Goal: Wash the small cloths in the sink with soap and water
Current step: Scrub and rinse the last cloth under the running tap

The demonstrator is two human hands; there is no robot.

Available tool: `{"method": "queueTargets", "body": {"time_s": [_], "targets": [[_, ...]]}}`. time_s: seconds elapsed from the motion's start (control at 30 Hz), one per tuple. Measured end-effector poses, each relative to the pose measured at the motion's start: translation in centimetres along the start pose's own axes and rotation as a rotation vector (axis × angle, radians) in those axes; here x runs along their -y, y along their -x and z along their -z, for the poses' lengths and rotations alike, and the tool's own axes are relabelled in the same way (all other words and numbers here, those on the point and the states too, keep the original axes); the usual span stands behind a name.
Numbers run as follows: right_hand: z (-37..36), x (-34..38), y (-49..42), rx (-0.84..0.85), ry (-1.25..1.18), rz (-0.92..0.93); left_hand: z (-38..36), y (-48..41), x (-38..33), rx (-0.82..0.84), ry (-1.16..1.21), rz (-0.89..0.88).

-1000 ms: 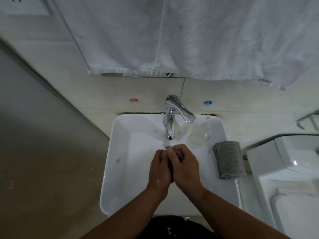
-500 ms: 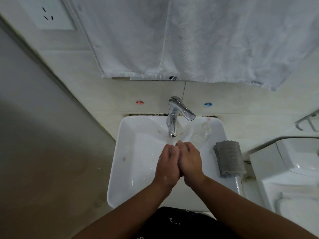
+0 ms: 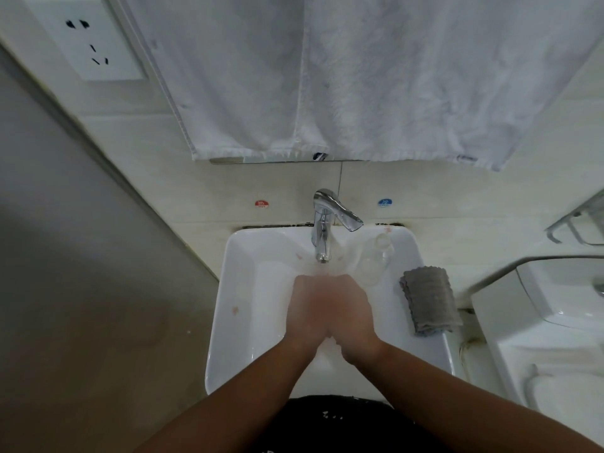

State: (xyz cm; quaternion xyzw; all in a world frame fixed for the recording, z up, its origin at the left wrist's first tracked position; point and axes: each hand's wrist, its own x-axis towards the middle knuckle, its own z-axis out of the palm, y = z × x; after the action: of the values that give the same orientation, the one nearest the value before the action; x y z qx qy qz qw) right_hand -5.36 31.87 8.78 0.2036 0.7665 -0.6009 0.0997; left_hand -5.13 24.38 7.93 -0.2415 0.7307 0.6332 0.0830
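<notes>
Starting at the far left, a wall socket (image 3: pixel 88 40) sat high on the tiles, and a red sticker (image 3: pixel 261 204) marked the wall above the white sink (image 3: pixel 228 289). A white towel (image 3: pixel 359 76) hung overhead. Over the basin the left hand (image 3: pixel 310 308) and the right hand (image 3: pixel 349 315) were pressed side by side just below the chrome faucet (image 3: pixel 322 230). Both were smeared by blur, so I could not tell how their fingers lay or whether they held anything. A clear container (image 3: pixel 374 259) stood at the sink's back right corner, below a blue sticker (image 3: pixel 384 202). One folded grey cloth (image 3: pixel 429 300) lay on the sink's right rim, apart from the hands.
</notes>
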Motion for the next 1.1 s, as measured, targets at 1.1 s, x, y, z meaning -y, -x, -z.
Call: {"method": "queueTargets", "body": {"time_s": [1.1], "targets": [[1.6, 0.7, 0.7, 0.032, 0.093, 0.111, -0.7, 0.7, -1.1, -0.013, -0.092, 0.078]]}}
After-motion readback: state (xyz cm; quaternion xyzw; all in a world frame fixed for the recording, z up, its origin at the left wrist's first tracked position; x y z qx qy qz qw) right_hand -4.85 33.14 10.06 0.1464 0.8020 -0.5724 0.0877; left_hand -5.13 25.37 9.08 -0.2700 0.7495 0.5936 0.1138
